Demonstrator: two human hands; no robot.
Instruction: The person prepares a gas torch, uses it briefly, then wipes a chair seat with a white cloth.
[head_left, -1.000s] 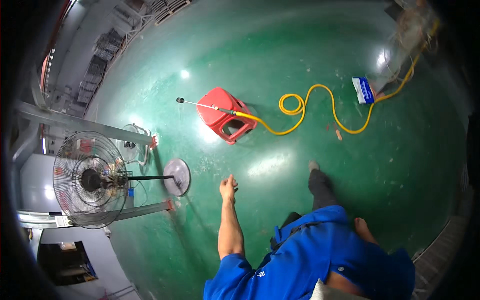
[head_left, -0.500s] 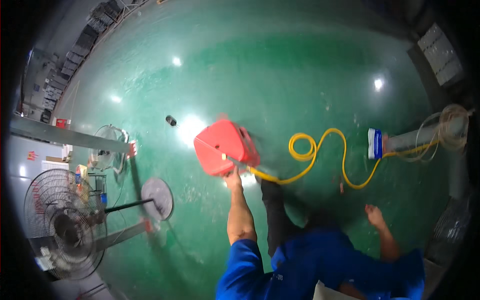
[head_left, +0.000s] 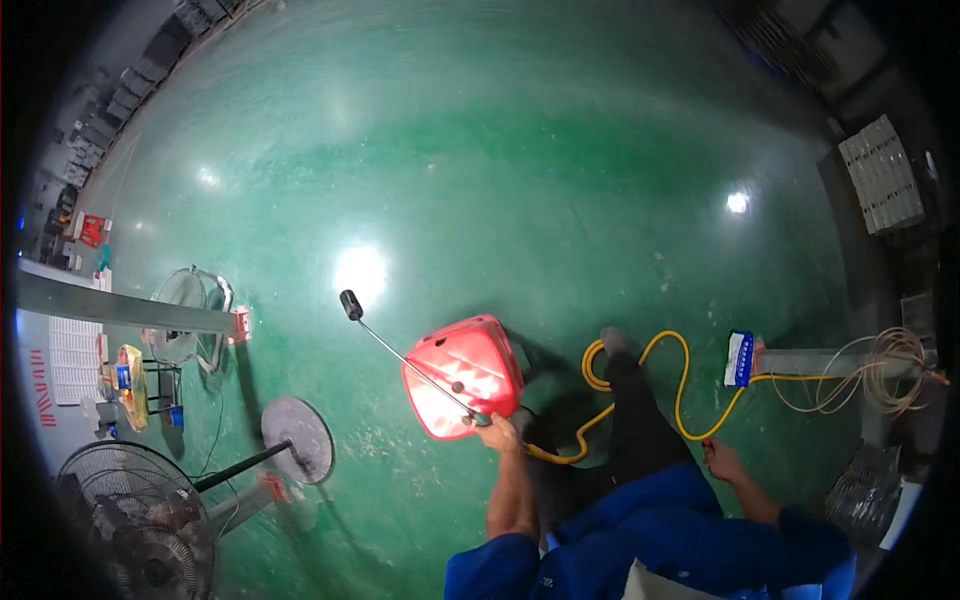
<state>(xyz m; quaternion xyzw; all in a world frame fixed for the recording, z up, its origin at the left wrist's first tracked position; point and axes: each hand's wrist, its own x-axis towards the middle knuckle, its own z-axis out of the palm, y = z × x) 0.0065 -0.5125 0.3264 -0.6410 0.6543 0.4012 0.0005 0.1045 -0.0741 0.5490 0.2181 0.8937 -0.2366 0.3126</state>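
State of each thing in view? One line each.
Wand: held over the stool, contact unclear
Red stool: upright on floor
Left hand: closed round the wand's handle
Right hand: partly curled, holding unclear
Yellow hose: slack, looped on floor
Pedestal fan: upright, spinning unclear
Small fan: upright, spinning unclear
Pale tubing: loosely coiled

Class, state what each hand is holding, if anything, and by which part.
Left hand: the spray wand, by its green handle. Right hand: cannot be told.
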